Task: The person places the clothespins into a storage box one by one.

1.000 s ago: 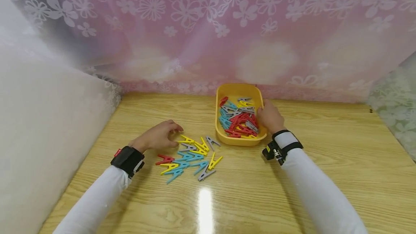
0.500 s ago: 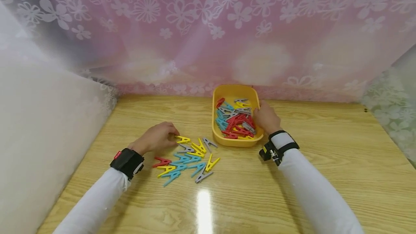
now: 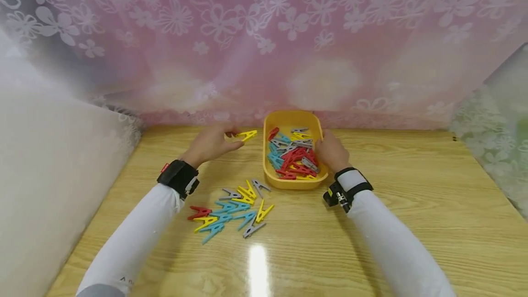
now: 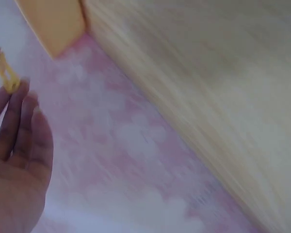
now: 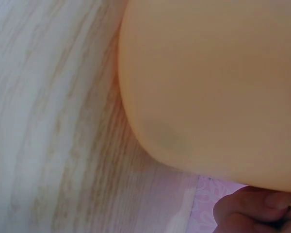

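Observation:
My left hand (image 3: 211, 145) pinches a yellow clothespin (image 3: 250, 134) between thumb and fingertips, held above the table just left of the basket. The left wrist view shows the same yellow clothespin (image 4: 12, 85) at the fingertips, the other fingers extended. On the right, my right hand (image 3: 333, 151) grips the side rim of an orange-yellow plastic basket (image 3: 294, 185), with the fingers (image 5: 252, 204) seen at its edge in the right wrist view. Inside the basket lie several red clothespins (image 3: 294, 155), among blue, grey and yellow ones.
Several loose clothespins lie in a cluster on the wooden table (image 3: 321, 251) in front of the left hand, among them a red clothespin (image 3: 202, 212) and a blue clothespin (image 3: 213, 230). A pink flowered curtain (image 3: 231, 58) hangs close behind the basket.
My left hand has picked the yellow clothespin from the cluster's far edge and carried it up and right toward the basket. The right hand keeps its hold on the basket's rim.

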`<state>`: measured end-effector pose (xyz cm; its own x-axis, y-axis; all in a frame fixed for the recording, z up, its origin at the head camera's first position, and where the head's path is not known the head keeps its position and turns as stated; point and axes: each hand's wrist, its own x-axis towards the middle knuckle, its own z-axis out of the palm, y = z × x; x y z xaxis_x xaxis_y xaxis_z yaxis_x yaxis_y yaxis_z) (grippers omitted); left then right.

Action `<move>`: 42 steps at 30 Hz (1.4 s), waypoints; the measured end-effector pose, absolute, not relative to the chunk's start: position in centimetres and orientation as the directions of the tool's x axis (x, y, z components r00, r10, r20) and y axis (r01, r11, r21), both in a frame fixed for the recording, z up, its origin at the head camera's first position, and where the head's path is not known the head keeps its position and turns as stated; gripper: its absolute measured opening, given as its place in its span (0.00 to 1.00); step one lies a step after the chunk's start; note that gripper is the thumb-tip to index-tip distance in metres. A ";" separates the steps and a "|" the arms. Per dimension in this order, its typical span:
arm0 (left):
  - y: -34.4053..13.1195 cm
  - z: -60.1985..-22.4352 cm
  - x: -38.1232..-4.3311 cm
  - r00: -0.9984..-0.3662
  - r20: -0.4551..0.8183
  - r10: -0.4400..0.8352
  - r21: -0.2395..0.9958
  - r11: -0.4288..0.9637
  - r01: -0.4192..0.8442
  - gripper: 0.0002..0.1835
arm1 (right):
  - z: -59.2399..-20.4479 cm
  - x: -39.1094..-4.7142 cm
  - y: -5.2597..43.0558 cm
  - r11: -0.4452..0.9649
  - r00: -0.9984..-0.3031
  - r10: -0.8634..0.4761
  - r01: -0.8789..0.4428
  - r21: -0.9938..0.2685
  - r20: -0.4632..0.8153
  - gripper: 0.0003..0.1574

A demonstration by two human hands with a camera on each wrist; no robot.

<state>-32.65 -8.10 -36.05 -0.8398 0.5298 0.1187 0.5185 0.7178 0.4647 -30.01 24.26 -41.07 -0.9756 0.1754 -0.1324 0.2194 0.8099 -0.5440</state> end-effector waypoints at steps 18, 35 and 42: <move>-1.2 -37.4 -36.6 -0.874 0.145 0.465 0.346 0.803 0.485 0.28 | -41.4 -30.1 20.9 0.816 -0.982 0.135 0.187 -0.547 -0.135 0.29; -10.2 -39.7 -32.8 -0.855 0.060 0.515 0.522 0.714 0.466 0.14 | -41.1 -29.9 23.4 0.809 -0.975 0.164 0.219 -0.545 -0.149 0.28; -13.7 -40.7 -30.3 -0.837 -0.017 0.547 0.557 0.700 0.447 0.12 | -41.1 -29.8 24.2 0.799 -0.975 0.169 0.222 -0.559 -0.146 0.28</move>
<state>-30.32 -13.74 -40.72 -0.8368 0.5473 -0.0165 0.4470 0.7001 0.5569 -29.83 24.16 -41.06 -0.9748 0.1689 -0.1455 0.2219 0.7988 -0.5592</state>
